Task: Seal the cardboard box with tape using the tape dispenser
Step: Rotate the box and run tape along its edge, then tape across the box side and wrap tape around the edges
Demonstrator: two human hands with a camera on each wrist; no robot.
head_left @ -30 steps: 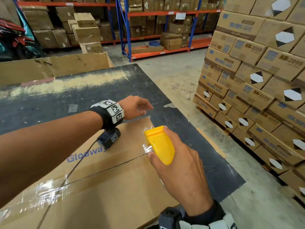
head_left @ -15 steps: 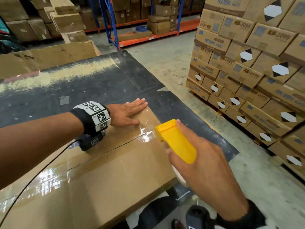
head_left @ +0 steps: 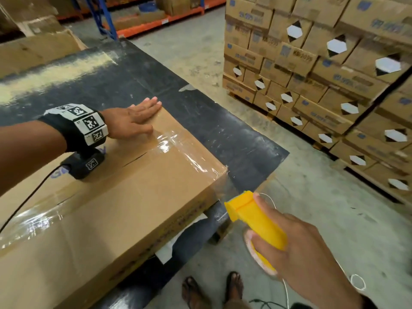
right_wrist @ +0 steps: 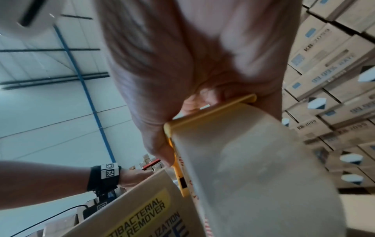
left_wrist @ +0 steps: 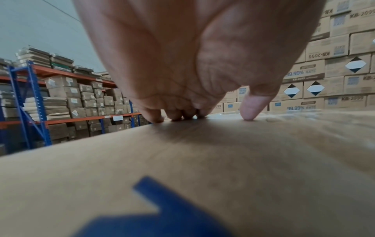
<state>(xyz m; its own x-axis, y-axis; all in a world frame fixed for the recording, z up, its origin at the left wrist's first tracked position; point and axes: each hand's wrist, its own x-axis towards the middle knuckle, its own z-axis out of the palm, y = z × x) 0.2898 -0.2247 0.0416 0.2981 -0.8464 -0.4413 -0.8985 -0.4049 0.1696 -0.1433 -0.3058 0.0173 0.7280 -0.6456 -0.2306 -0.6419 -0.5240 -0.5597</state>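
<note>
- Box on black table; left hand lies flat w/ straight fingers on lid, beside tape laid along seam.
- Right hand clamps yellow tape dispenser just past box corner, tape stretched down the end.
- Risk: crooked pull wrinkles the tape; weak press-down at the end lets it peel; box may slide if the left hand eases.

Both hands at work, one flat, one gripping

Left hand lies flat, fingers straight toward 1 o'clock, forearm reaching from 9; right hand, at 5 o'clock, curls around a handle.
</note>
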